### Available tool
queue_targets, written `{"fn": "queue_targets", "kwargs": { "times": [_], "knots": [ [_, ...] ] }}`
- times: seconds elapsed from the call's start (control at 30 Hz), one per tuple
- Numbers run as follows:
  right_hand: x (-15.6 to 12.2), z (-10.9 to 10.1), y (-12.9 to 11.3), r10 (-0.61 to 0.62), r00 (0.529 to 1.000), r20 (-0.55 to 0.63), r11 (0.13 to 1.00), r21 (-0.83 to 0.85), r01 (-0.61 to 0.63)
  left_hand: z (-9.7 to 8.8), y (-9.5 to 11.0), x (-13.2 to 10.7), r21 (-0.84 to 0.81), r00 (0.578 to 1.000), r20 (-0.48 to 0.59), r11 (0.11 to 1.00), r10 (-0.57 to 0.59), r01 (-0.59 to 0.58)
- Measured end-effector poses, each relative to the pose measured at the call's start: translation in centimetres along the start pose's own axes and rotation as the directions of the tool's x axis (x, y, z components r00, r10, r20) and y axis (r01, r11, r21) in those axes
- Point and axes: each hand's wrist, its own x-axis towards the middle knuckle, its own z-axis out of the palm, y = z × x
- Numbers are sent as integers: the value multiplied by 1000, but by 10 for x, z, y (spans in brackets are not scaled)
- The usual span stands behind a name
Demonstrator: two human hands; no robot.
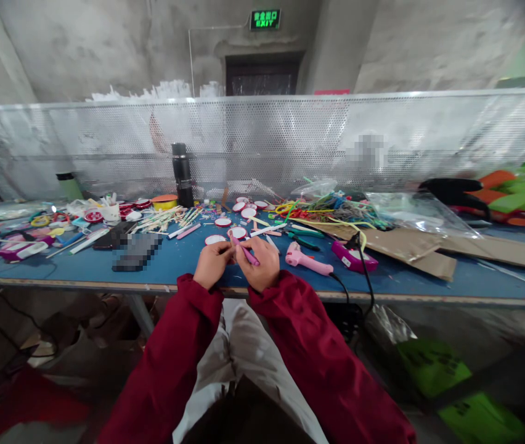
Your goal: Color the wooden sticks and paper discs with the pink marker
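My right hand [261, 262] is wrapped round a purple pen-like stick [249, 256], which slants up toward the fingertips of my other hand. Close against it, my left hand [212, 262] is closed in a pinch; whatever lies between its fingers is too small to make out. Both hands are over the front edge of the blue table [161, 271]. Just beyond them lie several round white discs with red rims, among them one disc [238, 233] nearly touching my fingers. A pink glue gun [309, 260] rests to the right of my right hand.
A phone [137, 251] and a black bottle [182, 176] are on the left. Dark green pliers [303, 240], a purple box with a cord [355, 256], tangled coloured stems [336, 208] and flat cardboard [396, 246] occupy the right. A perforated metal screen [262, 135] runs along the back.
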Motion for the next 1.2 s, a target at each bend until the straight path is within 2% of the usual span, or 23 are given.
{"fn": "queue_targets", "kwargs": {
  "times": [1.2],
  "knots": [
    [0, 0, 0, 8, 1000, -11, 1000, -19, -8, -1, -1, 0, 23, 1000, -5, 1000, -13, 13]
  ]
}}
